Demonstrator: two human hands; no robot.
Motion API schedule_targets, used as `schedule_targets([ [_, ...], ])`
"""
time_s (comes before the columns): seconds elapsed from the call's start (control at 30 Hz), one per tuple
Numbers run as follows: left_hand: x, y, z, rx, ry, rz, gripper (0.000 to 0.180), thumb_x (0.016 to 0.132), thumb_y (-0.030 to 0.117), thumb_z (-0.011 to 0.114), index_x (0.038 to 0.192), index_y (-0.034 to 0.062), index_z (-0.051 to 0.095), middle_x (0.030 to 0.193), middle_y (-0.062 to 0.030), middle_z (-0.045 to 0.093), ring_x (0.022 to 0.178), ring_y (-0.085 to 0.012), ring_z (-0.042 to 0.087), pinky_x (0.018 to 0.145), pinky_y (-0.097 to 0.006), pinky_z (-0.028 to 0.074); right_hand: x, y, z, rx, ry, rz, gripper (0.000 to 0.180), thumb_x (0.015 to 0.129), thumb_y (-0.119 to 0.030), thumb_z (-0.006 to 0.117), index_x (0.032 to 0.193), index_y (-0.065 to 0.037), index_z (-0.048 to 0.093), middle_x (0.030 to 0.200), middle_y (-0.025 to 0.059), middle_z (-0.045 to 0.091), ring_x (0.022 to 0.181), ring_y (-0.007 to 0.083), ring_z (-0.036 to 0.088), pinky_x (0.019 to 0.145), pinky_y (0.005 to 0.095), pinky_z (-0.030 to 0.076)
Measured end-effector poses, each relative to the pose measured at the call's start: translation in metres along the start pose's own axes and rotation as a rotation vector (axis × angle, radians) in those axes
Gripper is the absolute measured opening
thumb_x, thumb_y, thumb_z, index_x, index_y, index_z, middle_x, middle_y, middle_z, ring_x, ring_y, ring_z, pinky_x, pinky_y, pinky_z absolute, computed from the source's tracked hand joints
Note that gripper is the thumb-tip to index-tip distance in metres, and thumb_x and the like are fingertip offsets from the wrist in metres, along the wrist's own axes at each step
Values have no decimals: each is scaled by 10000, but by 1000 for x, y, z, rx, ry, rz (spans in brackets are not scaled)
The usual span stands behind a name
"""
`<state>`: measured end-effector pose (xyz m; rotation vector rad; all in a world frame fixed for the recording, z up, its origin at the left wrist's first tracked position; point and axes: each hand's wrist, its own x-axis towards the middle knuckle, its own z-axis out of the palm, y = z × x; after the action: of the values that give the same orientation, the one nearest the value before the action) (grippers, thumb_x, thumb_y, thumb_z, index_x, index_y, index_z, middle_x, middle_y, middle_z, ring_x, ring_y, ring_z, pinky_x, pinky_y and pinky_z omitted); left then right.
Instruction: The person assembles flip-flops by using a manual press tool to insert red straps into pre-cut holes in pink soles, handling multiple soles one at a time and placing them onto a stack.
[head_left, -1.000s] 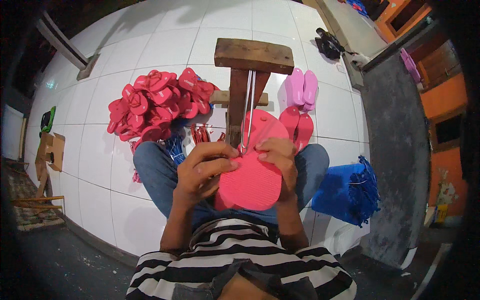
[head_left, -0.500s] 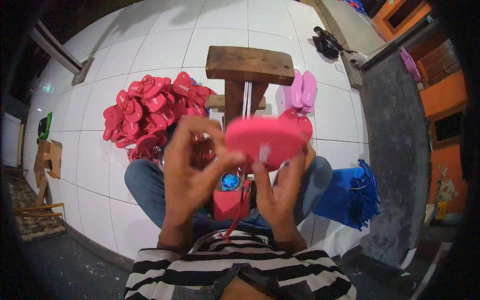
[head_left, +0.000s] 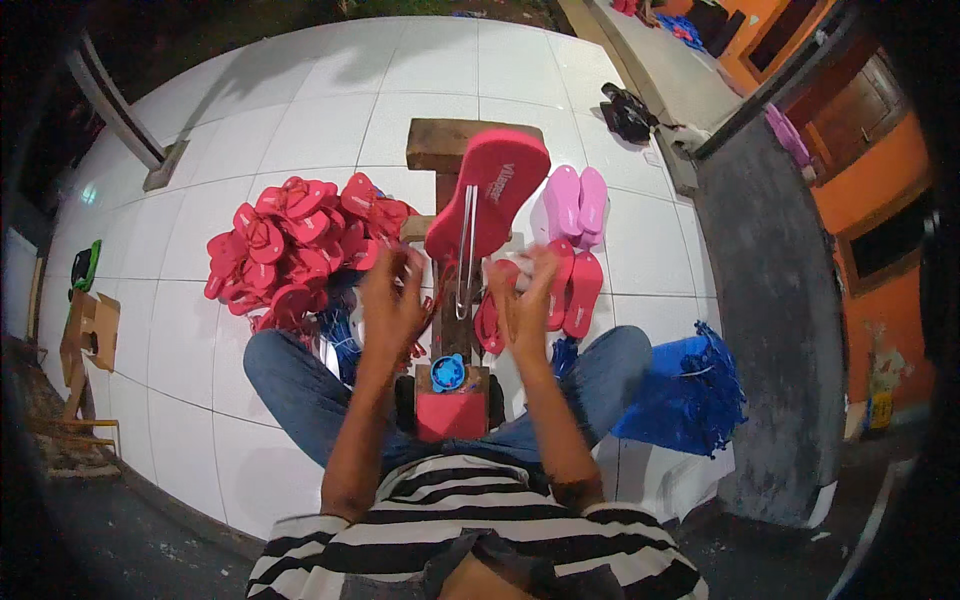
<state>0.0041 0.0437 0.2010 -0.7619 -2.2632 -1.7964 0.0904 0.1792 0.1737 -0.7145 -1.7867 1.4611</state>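
A red flip-flop sole (head_left: 505, 185) stands tilted on the wooden stand (head_left: 425, 145), with pale, thin metal rods (head_left: 467, 250) running up in front of it. Left of the rods is my left hand (head_left: 393, 305), its fingers raised and slightly apart, somewhat blurred. A thin red strap (head_left: 436, 298) hangs close to its fingertips; I see no clear grip on it. On the other side my right hand (head_left: 527, 305) has thumb and forefinger spread, near the sole's lower end but apart from it. Red flip-flops (head_left: 581, 295) lie just beyond the right hand.
A heap of red flip-flops (head_left: 285, 235) lies at the left. Pink flip-flops (head_left: 577, 200) rest right of the stand. A blue round container (head_left: 448, 372) sits on the stand's near end, above a red pad (head_left: 450, 415). Blue straps (head_left: 690, 395) are piled by my right knee.
The red sole has gone from my hands to the stand's rods, farther away. Both hands have moved off it, and the view has shifted slightly.
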Motion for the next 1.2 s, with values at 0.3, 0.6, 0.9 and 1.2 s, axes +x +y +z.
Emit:
schedule_targets([
  [0.3, -91, -58, -2, 60, -555, 43, 283, 945, 141, 500, 1167, -33, 518, 1089, -200, 590, 884, -201, 610, 739, -330, 492, -71, 47, 9, 14, -262, 102, 204, 857, -158, 652, 954, 21, 637, 878, 93, 586, 776, 179, 603, 691, 287, 471],
  [0.6, -107, -46, -24, -387, -500, -546, 181, 906, 114, 599, 1037, -6, 564, 937, -53, 611, 826, -119, 605, 726, -268, 506, -66, 22, -15, 224, -443, 413, 226, 906, -156, 585, 1051, 16, 614, 832, 89, 630, 756, 139, 619, 696, 279, 487],
  [0.9, -67, -48, -56, -278, -90, -259, 51, 885, 21, 570, 931, -1, 572, 946, -94, 622, 845, -152, 617, 732, -290, 507, -47, 12, -61, -712, -450, -160, 341, 935, -180, 503, 1230, -14, 547, 977, 187, 598, 930, 321, 555, 816, 394, 431],
  [1.2, -34, 15, 7, -616, -261, -197, 156, 906, 93, 575, 1004, 34, 468, 865, -63, 609, 770, -105, 566, 709, -244, 455, -22, -53, -26, -63, -412, -385, 316, 920, -181, 556, 1170, 11, 586, 1181, 172, 550, 1149, 308, 493, 988, 371, 365],
])
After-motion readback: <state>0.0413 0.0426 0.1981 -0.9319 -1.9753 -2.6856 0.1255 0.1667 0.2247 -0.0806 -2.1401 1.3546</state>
